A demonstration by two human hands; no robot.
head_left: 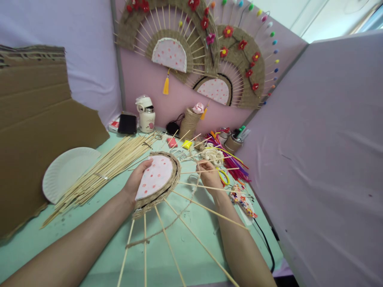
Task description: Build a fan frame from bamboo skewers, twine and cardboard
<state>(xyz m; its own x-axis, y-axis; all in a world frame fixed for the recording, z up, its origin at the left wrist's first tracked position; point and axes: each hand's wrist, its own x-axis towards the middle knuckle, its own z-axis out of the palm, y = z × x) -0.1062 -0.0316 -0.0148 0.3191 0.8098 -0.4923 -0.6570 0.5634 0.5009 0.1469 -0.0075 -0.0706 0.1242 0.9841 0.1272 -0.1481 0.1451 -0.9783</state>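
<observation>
My left hand point(138, 179) grips the straight edge of a half-round fan piece point(158, 173), its thumb on the pink-dotted white face. Brown twine rims the curved edge, and thin wooden sticks point(203, 203) fan out from it. A strand of jute twine point(172, 224) crosses the sticks in an arc, from the lower left up to my right hand point(207, 171). The fingers of that hand are pinched together on the twine near the upper right sticks.
A bundle of bamboo sticks point(101, 171) and a white paper plate point(68, 169) lie left, by a cardboard sheet point(36, 139). Behind stand a cream bottle point(147, 119) and a twine spool point(190, 122). Pipe cleaners point(235, 163) and a floral-patterned glue gun point(242, 199) are right. Finished fans point(167, 36) hang on the wall.
</observation>
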